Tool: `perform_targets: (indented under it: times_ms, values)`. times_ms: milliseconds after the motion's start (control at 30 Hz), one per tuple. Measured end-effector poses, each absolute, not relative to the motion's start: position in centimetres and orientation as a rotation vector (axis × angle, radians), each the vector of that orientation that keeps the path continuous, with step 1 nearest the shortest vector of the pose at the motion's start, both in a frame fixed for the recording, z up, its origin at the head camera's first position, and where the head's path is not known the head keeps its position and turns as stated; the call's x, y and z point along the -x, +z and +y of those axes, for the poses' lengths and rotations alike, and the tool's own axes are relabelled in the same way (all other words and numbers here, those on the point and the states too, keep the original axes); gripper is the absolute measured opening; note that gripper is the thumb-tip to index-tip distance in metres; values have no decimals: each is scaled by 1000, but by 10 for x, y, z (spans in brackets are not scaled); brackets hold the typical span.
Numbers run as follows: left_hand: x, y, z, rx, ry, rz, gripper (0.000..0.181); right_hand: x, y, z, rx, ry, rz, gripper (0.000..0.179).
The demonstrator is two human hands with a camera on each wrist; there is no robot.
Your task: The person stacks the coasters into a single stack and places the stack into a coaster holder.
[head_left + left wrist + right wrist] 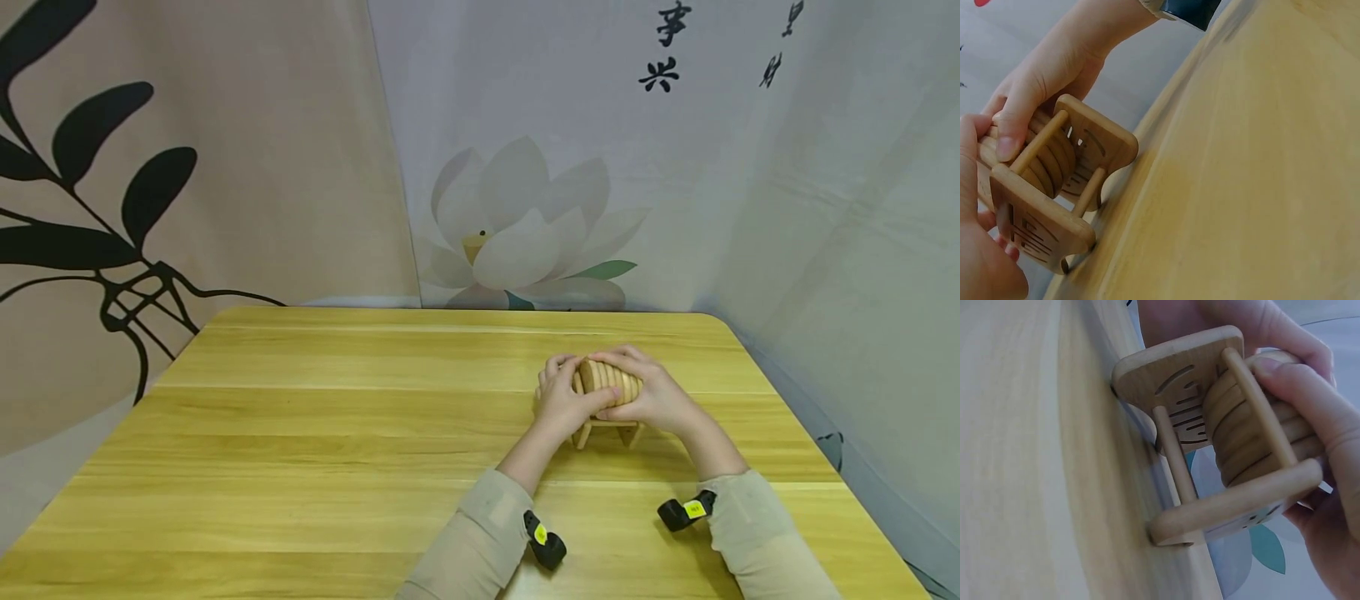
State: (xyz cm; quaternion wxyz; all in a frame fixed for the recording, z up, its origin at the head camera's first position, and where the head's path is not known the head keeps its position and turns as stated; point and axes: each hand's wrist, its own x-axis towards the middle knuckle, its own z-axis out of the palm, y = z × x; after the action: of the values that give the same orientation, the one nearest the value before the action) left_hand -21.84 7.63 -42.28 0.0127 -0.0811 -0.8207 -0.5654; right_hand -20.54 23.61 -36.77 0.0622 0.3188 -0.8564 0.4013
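A stack of round wooden coasters [611,382] sits on edge in a slotted wooden holder [1044,222], whose end plates are joined by round rods. The holder stands on its short legs on the table. From the left, my left hand [564,404] grips the stack, its thumb across the front and its other fingers behind, partly hidden. My right hand [656,396] holds the stack from the right side, fingers over the top and thumb low at the front. In the right wrist view the coasters [1250,425] lie between the end plates, behind a rod [1260,406].
The holder is on the right half of a wooden table [300,450], toward its far edge. Behind the table hangs a printed cloth [525,225] with a flower. A black wrist camera [546,542] is on the left sleeve, another camera [684,510] on the right.
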Motion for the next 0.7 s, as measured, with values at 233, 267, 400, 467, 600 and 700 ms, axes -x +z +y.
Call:
perform_targets:
  times_ms: [233, 267, 400, 467, 600, 700]
  values:
    - [219, -426, 76, 242, -1746, -2574, 83, 206, -372, 236, -972, 1262, -2581, 71]
    - [218, -426, 76, 243, -1747, -2574, 83, 206, -372, 236, -971, 1264, -2579, 71]
    - [218, -427, 75, 254, -1758, -2568, 82, 206, -373, 235, -969, 1259, -2576, 71]
    - [218, -428, 75, 259, -1764, -2565, 81, 207, -374, 235, -971, 1263, -2577, 71]
    - [219, -429, 74, 264, -1766, -2565, 79, 207, -375, 235, -975, 1284, -2577, 71]
    - [218, -429, 74, 263, -1761, -2571, 79, 207, -375, 235, -979, 1298, -2575, 71]
